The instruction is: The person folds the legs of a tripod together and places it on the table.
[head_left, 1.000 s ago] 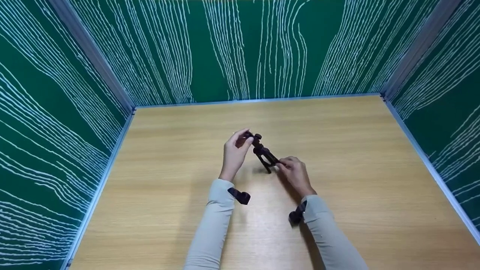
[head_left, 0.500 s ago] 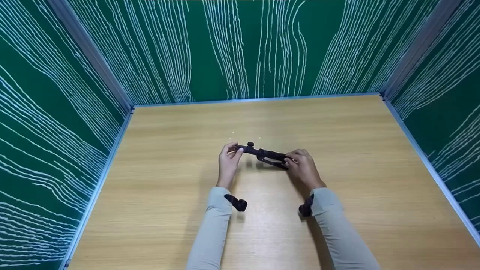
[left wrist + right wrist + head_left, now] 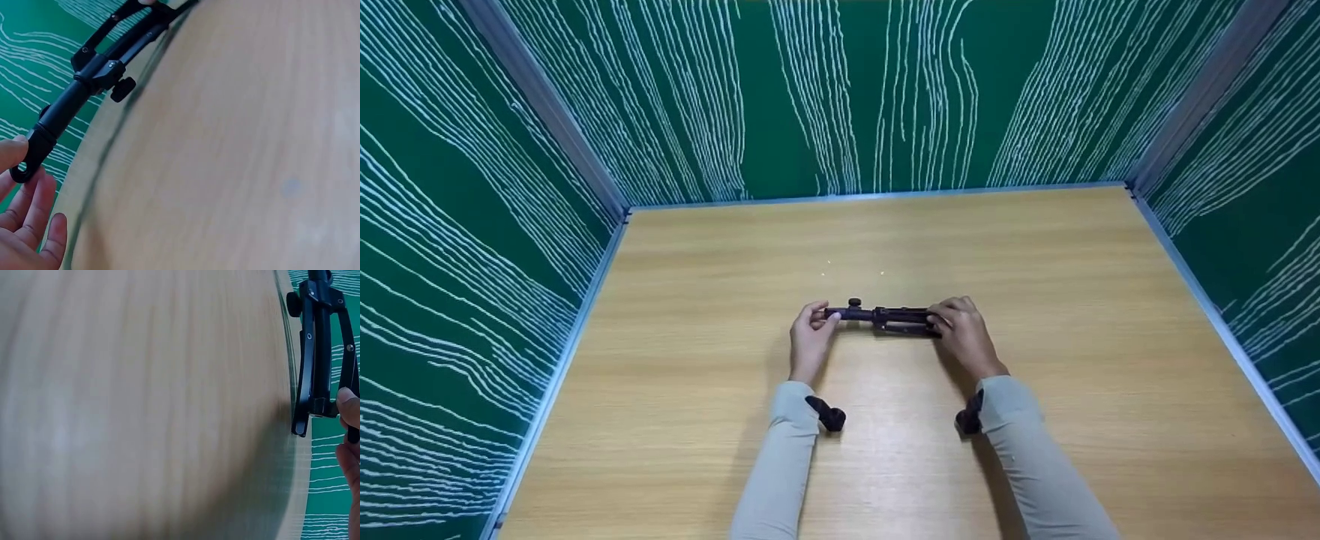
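Observation:
A black mini tripod (image 3: 861, 315) lies level between my two hands, close above the wooden table or on it; I cannot tell which. My left hand (image 3: 810, 343) pinches its narrow end between thumb and fingers. That end has a small hole, seen in the left wrist view on the tripod (image 3: 59, 112), with a knob further along. My right hand (image 3: 971, 341) grips the leg end. In the right wrist view the legs of the tripod (image 3: 322, 354) stand slightly spread, and the thumb of the right hand (image 3: 351, 410) presses one leg.
The wooden table (image 3: 720, 270) is bounded by green walls (image 3: 787, 150) with white wavy lines at the back and both sides. A few tiny pale specks (image 3: 883, 273) lie behind the tripod. Black cameras (image 3: 831, 416) are strapped to both wrists.
The tripod has swung from a slant, left end farther away, to nearly straight across. Its legs have come closer together. My left hand has moved nearer; the right hand has shifted slightly right.

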Demonstrator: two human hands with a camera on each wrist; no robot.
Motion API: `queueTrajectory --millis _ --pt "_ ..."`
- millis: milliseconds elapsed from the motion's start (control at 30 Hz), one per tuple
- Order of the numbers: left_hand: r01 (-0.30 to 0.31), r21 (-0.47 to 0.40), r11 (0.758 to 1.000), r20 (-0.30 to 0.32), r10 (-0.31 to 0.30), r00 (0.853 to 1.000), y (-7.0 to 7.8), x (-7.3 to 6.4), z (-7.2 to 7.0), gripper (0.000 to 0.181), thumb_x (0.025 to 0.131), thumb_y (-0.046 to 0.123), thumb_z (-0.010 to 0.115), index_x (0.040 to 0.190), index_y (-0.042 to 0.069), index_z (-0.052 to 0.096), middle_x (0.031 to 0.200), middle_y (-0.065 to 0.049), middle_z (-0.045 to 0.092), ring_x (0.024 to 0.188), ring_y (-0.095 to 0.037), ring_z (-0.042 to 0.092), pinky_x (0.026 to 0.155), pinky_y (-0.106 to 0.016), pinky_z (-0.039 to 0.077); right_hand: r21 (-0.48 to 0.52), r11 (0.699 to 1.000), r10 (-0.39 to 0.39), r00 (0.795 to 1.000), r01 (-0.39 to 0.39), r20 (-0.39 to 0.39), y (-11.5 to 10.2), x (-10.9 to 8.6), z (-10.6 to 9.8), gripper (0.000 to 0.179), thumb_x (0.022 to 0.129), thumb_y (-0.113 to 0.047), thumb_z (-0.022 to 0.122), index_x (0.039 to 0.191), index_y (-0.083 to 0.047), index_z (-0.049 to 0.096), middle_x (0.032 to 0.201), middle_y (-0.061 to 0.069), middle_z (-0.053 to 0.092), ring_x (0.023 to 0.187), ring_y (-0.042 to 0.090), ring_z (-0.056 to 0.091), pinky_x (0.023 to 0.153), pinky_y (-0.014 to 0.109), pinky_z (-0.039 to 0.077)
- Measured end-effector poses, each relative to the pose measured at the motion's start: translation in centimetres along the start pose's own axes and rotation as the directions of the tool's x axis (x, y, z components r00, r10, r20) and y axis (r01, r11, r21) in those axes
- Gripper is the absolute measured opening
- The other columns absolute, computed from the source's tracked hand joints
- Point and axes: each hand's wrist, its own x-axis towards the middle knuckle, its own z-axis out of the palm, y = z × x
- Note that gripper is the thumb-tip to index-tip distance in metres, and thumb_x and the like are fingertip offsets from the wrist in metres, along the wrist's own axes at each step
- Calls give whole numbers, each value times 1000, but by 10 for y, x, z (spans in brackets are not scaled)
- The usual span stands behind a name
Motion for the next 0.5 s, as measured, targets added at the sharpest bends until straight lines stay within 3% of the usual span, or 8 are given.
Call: queueTrajectory --millis 500 --pt "-37 59 998 23 35 999 -1 -1 -2 31 86 9 70 113 -4 64 96 -15 67 78 -13 58 74 -23 51 -11 1000 -3 999 3 -34 0 -2 1 13 84 -1 71 96 0 74 93 15 69 90 31 60 80 41 54"
